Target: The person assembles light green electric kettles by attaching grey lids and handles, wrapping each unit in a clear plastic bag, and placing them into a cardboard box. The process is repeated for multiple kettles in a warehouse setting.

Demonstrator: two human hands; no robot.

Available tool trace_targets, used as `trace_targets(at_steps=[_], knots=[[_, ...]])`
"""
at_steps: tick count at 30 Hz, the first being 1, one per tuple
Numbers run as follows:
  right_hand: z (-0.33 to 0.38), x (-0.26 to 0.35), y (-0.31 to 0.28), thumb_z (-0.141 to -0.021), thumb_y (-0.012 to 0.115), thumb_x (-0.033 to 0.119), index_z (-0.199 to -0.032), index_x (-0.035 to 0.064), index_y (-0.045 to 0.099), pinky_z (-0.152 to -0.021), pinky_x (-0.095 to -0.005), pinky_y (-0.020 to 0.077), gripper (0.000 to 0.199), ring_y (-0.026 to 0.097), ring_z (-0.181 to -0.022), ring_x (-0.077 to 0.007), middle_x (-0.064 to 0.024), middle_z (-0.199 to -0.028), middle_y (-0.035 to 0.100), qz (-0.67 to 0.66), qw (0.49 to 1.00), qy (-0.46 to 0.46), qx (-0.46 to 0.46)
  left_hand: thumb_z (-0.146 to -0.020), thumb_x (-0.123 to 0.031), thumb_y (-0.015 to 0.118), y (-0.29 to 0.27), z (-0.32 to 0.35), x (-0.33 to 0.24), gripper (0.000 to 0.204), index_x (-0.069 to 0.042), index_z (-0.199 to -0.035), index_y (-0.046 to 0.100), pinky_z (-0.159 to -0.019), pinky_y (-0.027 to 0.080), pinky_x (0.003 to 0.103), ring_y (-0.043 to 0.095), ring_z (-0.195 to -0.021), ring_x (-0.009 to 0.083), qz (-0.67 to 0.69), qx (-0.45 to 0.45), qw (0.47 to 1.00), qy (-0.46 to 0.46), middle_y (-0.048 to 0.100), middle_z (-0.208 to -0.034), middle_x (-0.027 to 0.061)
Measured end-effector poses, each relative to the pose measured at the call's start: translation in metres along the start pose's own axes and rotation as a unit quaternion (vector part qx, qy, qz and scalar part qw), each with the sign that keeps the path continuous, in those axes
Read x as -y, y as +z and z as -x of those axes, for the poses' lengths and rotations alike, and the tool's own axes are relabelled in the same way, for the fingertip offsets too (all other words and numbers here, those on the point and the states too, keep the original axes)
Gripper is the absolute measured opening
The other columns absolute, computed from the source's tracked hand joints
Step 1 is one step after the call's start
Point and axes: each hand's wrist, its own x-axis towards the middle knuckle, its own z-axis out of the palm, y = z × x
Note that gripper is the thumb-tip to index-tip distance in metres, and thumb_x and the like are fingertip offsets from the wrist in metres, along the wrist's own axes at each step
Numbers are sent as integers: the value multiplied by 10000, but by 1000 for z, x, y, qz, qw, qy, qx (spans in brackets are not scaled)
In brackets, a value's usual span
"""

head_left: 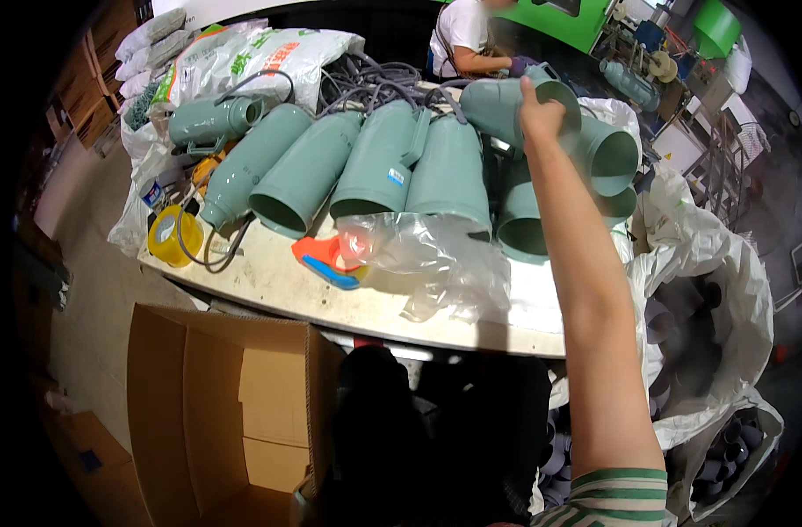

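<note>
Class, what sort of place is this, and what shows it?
Probably a factory workshop: similar green shells crowd the worktable, a green machine stands behind, and white sacks hold grey parts.

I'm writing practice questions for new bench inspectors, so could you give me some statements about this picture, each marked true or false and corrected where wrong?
1. The right hand holds a grey-green cylindrical shell near its open end. True.
2. A clear plastic bag lies on the white table. True.
3. The roll of tape is at the table's right end. False: the yellow tape roll is near the front left corner.
4. The cardboard box is closed. False: the cardboard box stands open at the top.
5. A co-worker across the table wears a purple glove. True.
</note>
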Motion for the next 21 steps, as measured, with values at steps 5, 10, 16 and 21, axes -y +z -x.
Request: trace_targets(at_steps=[5,10,16,21], knots=[[27,25,-22,-906,679,289,-1019,-60,665,-875,-475,507,367,687,-946,-394,-218,-964,714,50,995,-83,28,-914,-109,600,-72,-37,-50,390,57,-1265,561,-959,489,464,598,-1068,439,29,-201,973,111,630,-1135,248],[110,-28,-251,-976,616,90,-1216,-68,607,-921,-317,470,288,592,-1091,-173,-160,-1188,654,-22,940,-341,-27,-852,33,598,-203,-125,-215,604,19,-1430,422,-1151,319,483,422,-1362,416,90,-309,903,285,462,-1458,221],[146,-11,-434,-888,715,236,-1006,39,550,-878,-414,502,283,576,-915,-251,-106,-1003,577,-246,851,-463,9,-930,-65,582,-282,-101,-424,489,5,-1388,424,-1150,320,513,437,-1355,403,183,-409,646,617,440,-1464,234],[183,-9,-431,-776,801,171,-693,59,449,-642,-326,428,378,480,-693,-147,-40,-697,481,-250,914,-197,251,-954,-408,583,-240,12,-587,675,33,-1430,398,-1159,308,500,421,-1367,395,344,-210,508,761,421,-1482,280]])
